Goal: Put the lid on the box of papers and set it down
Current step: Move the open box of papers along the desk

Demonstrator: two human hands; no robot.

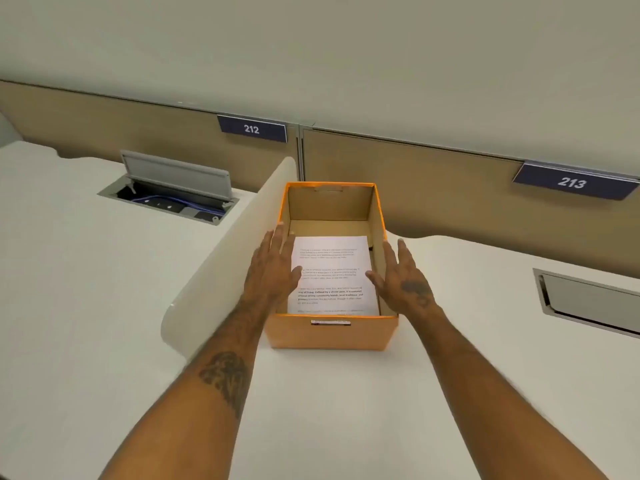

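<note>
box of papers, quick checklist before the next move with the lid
1. Box resting flat on the white desk: ok.
2. Papers lying flat inside, below the rim: ok.
3. Lid on the box: not ok, the top is open.
4. Lid within sight: not ok, no lid shows anywhere in the head view.
5. Left hand and right hand free: ok, both open and empty, one at each side wall of the box.
6. Room beside the box: cannot tell, the divider panel stands close on its left.
</note>
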